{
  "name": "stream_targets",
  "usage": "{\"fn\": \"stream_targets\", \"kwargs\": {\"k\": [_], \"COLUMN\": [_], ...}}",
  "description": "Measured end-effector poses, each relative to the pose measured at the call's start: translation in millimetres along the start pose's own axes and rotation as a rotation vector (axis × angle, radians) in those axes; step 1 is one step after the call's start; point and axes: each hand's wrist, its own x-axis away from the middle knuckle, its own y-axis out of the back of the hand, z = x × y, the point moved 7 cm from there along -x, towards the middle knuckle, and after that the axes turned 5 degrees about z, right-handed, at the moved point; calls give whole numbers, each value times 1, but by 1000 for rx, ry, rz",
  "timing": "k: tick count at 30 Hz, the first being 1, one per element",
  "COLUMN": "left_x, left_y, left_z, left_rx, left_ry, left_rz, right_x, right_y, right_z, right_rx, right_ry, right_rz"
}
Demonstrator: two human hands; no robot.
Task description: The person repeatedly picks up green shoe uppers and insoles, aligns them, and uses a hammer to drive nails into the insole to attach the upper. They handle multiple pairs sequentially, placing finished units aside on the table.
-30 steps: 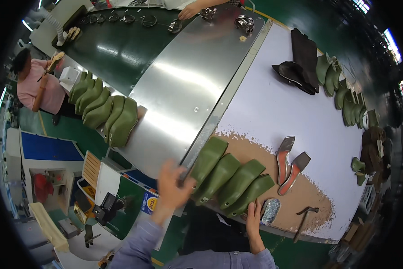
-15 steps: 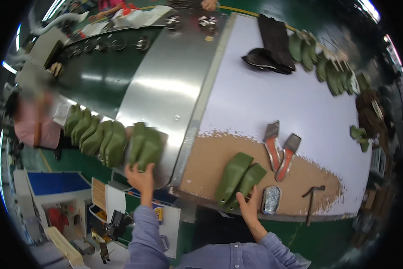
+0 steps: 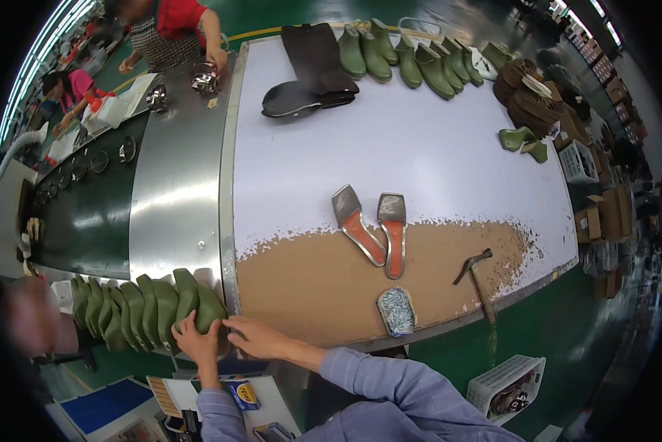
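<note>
A row of green shoe lasts stands packed side by side on the steel bench edge at lower left. My left hand is at the row's right end, thumb and fingers spread around the near end of a last. The rightmost last leans against its neighbour. My right hand reaches across from the right, fingers stretched out beside that last; whether they touch it I cannot tell. To the right on the worktable lie two flat insole pieces with orange middles, a tray of small metal nails and a hammer.
Dark leather pieces, green lasts and brown stacked parts line the worktable's far side. A green conveyor belt runs at left. Co-workers stand beyond the bench. A white basket sits on the floor at right.
The pair of green lasts under my right hand has left the worktable and joined the row's right end. My right hand has moved left, beside my left hand. The view has shifted.
</note>
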Motion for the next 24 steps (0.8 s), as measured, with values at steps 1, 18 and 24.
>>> {"fn": "stream_targets", "kwargs": {"k": [1, 18, 24], "left_x": [-3, 53, 101], "left_y": [-1, 67, 46], "left_z": [8, -82, -132], "left_rx": [2, 111, 475], "left_ry": [-21, -266, -168], "left_rz": [38, -358, -184], "right_x": [0, 191, 140], "right_y": [28, 323, 289], "right_z": [11, -117, -55], "right_rx": [61, 277, 785], "right_ry": [87, -451, -340], "right_rz": [-158, -1120, -812]}}
